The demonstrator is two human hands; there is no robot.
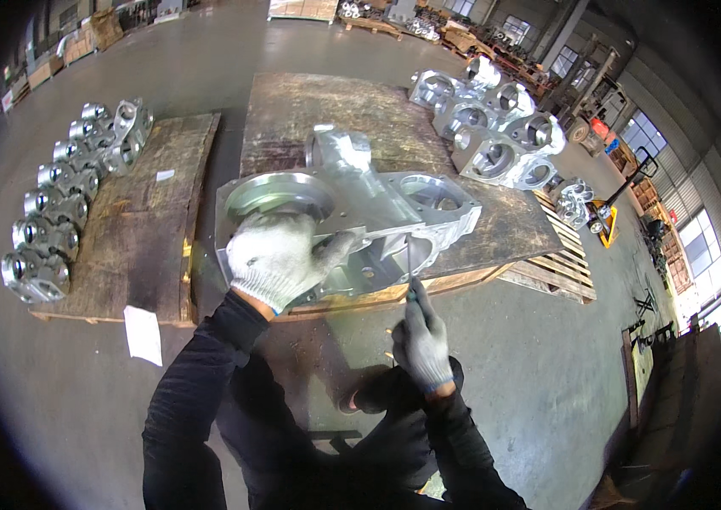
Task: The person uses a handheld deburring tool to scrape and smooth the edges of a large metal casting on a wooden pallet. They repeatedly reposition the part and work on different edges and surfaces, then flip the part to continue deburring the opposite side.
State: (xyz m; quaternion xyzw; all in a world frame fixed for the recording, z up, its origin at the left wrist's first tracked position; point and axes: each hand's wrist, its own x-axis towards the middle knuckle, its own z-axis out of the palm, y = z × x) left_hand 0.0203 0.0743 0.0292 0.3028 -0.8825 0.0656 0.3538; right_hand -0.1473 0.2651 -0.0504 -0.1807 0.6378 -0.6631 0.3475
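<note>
Here, left hand (278,257) on metal casting (380,200), grip unclear; right hand (422,340) clamping slim tool (412,270).

Metal castings (80,182) line a wooden pallet (138,234) at left, a white sheet (143,335) at its near edge; at right, a yellow pallet truck (606,224) stands near a slatted pallet (551,274).

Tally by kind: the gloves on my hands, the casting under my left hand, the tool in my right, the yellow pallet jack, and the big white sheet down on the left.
Work gloves: 2
Metal casting: 1
Thin hand tool: 1
Yellow pallet jack: 1
Large white sheet: 1
Total: 6
</note>
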